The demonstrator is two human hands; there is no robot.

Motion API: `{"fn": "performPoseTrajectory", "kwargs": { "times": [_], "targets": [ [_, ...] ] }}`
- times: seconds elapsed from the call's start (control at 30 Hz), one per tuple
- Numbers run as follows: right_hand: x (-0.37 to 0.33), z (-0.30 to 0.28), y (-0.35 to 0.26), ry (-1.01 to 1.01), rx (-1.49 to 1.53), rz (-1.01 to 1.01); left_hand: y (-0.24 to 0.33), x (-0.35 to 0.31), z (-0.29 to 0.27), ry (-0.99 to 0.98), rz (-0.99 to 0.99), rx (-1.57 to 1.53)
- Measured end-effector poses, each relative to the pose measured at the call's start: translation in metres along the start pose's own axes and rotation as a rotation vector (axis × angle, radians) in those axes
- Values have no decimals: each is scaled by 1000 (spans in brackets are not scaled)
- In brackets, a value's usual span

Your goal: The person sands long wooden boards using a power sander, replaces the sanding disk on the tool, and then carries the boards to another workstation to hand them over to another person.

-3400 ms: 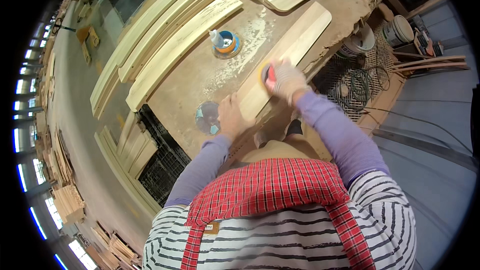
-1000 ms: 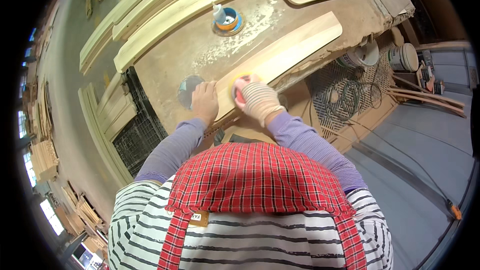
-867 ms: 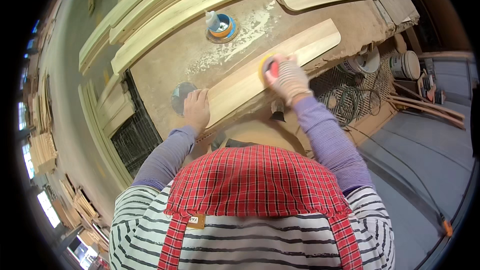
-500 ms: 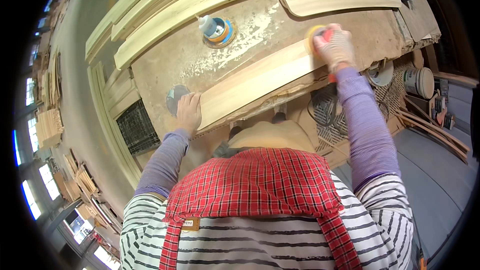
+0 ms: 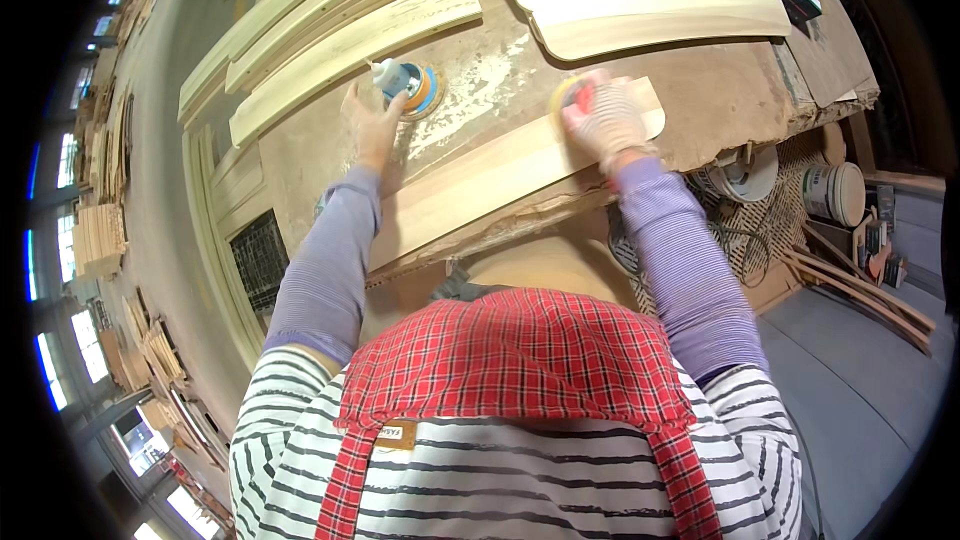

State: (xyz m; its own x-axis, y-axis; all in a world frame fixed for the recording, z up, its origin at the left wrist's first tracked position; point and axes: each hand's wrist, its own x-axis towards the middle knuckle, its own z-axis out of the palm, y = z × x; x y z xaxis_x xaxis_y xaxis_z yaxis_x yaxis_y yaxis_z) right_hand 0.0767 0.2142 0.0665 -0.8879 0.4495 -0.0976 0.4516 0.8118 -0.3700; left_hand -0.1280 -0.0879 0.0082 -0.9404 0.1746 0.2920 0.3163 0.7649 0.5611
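While the gloved right hand (image 5: 612, 125) grips a red-and-yellow tool (image 5: 564, 100), blurred, over the far end of a pale board (image 5: 470, 187) lying along the worktop's (image 5: 722, 85) near edge, the left hand (image 5: 371, 132) is open, fingers spread at a small white bottle (image 5: 387, 76) tilted at a blue-and-orange ring (image 5: 424, 90); can't tell if it's touching. Curved wooden pieces (image 5: 365, 47) lie beyond.

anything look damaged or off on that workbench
Two things. The workbench's near edge looks ragged and chipped next to the smooth-edged wooden board. The brown tabletop also has a pale, blotchy patch just right of the blue-and-orange container; I cannot tell if it is residue or wear.
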Motion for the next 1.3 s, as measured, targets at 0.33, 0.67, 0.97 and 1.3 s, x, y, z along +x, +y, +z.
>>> {"fn": "performPoseTrajectory", "kwargs": {
  "times": [0.33,0.67,0.97,1.3],
  "targets": [
    [-37,-4,-35,-242,74,55,-18,46,64,18,-214,-455],
    [-9,-13,30,94,-19,202,16,43,12,6,-324,-1090],
    [-31,22,-3,45,53,141,-65,-112,-109,-192,-612,-1044],
    [-95,16,-44,10,349,-199,-31,-204,-107,-527,-716,-989]
  ]
}}
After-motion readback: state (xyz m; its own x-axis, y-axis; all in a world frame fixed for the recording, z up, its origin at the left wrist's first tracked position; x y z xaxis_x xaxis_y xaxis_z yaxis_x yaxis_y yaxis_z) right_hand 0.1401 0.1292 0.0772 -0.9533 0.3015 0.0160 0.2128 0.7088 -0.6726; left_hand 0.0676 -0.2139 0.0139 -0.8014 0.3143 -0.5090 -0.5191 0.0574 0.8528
